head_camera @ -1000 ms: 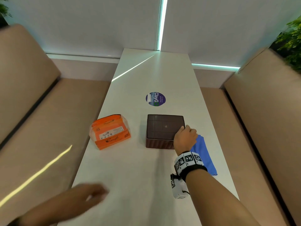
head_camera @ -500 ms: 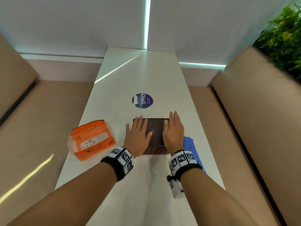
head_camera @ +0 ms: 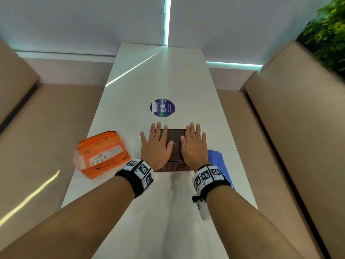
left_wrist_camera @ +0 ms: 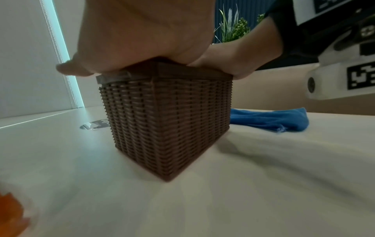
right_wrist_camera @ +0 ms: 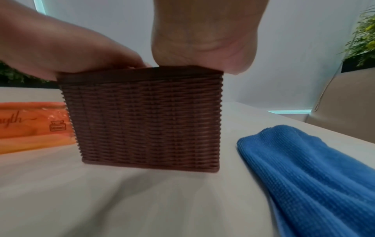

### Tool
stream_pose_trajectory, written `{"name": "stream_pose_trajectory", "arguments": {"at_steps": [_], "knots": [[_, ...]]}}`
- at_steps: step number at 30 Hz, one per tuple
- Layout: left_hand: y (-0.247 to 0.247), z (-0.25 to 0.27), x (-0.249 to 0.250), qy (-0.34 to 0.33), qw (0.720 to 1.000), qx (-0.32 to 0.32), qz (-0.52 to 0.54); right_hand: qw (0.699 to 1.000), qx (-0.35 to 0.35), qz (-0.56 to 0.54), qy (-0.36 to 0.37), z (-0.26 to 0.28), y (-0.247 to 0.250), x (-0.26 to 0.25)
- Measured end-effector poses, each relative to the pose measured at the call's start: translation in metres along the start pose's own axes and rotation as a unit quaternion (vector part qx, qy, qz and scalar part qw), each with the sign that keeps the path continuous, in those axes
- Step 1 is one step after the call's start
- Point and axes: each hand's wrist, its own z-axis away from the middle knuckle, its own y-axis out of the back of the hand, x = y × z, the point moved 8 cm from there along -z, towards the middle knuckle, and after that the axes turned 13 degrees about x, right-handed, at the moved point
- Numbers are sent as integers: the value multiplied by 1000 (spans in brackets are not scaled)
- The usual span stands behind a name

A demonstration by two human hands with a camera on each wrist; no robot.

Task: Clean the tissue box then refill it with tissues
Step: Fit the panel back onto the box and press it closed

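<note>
While both forearms reach forward over the near end of the white table (head_camera: 168,212), each wrist carries a black band with black-and-white marker tiles. Just past the bands, the left hand (head_camera: 155,146) and the right hand (head_camera: 193,144) lie flat, palms down, side by side on the top of the tissue box (head_camera: 174,143); the fingers are straight and spread, curled round nothing, and the fingertips reach to the box's far edge. From the left wrist view the heel of the left hand (left_wrist_camera: 142,36) presses on the box's top edge, and from the right wrist view the right hand (right_wrist_camera: 205,36) rests on the same flat top.

The tissue box (right_wrist_camera: 146,118) is dark brown with woven, wicker-like sides, and stands upright on the table, about midway across its width. Just to its right lies a blue cloth (right_wrist_camera: 304,173), crumpled, near the table's right edge and apart from the box. To the left, also apart from the box, an orange pack of tissues (head_camera: 101,154) in clear wrapping sits at the table's left edge.

Beyond the hands, a round dark blue sticker (head_camera: 162,107) is fixed to the tabletop. Tan padded benches (head_camera: 46,146) run along both sides, a pale blind (head_camera: 84,21) closes the far end, and green foliage (head_camera: 328,25) shows at the upper right.
</note>
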Motion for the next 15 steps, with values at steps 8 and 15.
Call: {"name": "stream_pose_trajectory", "arguments": {"at_steps": [8, 15], "knots": [[-5, -2, -2, -11, 1000, 14, 4, 998, -29, -50, 6, -2, -6, -1], [-6, -5, -4, -4, 999, 16, 33, 999, -19, -29, -10, -7, -5, -7]]}}
